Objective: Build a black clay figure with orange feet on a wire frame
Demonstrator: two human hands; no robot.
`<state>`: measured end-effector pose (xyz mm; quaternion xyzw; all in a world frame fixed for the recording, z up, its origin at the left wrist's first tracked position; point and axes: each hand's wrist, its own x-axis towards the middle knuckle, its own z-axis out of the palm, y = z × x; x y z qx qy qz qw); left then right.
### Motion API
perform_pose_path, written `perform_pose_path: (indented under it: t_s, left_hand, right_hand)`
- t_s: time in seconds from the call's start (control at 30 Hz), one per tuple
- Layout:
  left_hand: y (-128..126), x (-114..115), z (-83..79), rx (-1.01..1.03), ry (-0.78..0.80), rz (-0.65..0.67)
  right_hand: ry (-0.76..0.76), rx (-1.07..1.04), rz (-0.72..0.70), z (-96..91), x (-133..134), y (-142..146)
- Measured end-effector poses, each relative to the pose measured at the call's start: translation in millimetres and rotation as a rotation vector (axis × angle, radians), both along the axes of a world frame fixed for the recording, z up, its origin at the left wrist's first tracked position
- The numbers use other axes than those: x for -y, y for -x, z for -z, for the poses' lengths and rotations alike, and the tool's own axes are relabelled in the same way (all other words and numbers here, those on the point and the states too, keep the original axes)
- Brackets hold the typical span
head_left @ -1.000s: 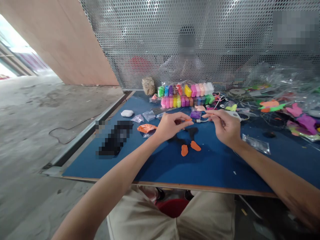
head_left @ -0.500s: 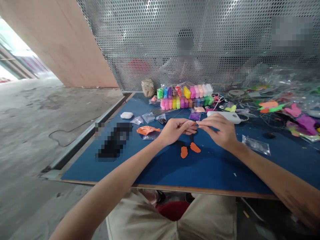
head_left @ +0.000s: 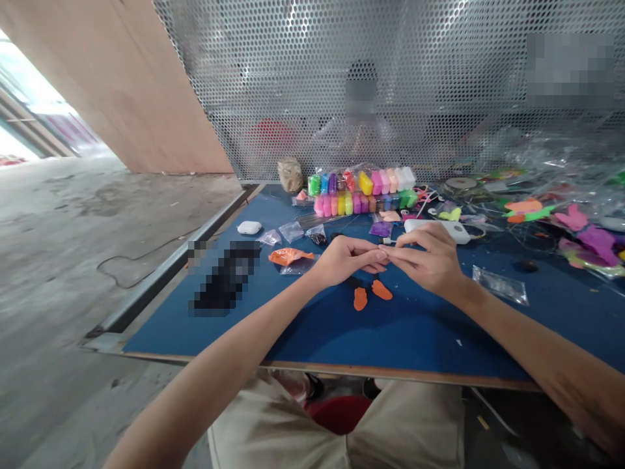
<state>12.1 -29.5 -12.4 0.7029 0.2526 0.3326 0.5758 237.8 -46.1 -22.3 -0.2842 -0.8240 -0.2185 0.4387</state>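
Note:
My left hand (head_left: 347, 262) and my right hand (head_left: 428, 259) meet at their fingertips above the table. The left thumb is pressed against its fingers on a small piece of orange clay, which showed there a moment earlier and is now covered by the fingers. The right thumb and fingertips close in against the left fingertips; what lies between them is hidden. Just below, two flat orange clay pieces (head_left: 360, 299) lie side by side, with dark parts at their upper ends. A crumpled orange clay packet (head_left: 288, 256) lies left of my left hand.
Rows of coloured clay packs (head_left: 361, 194) stand along the perforated metal panel (head_left: 293, 78). A white power bank (head_left: 452, 231) and a cable plug (head_left: 387, 241) lie behind my right hand. At left are a white case (head_left: 249, 227) and a blurred dark object (head_left: 227, 277).
My right hand has shifted slightly down and left, its fingers now against the left fingertips. The orange bit between them has gone out of sight, and the cable plug behind shows more clearly.

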Motion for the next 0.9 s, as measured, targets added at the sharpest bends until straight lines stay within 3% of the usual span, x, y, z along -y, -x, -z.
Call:
perform_pose_path:
  t_s: [0.1, 0.27, 0.53, 0.7, 0.9]
  left_hand:
    - [3, 0, -2.9, -0.028, -0.111, -0.019]
    - [9, -5, -2.7, -0.083, -0.352, -0.225]
    - [7, -8, 2.2, -0.156, -0.404, -0.186]
    - [7, -5, 0.5, -0.182, -0.426, -0.152]
    - [14, -16, 1.8, -0.281, -0.655, -0.300]
  right_hand:
    - [0.032, -0.067, -0.022, -3.6, 3, 1]
    - [0.232, -0.465, 0.036, -4.3, 1, -1]
    - [0.252, -0.072, -0.132, 3.4, -8, -2]
    - [0.237, -0.052, -0.187, 9.2, -4, 7]
    - [0.296, -0.332, 0.093, 0.9, -5, 0]
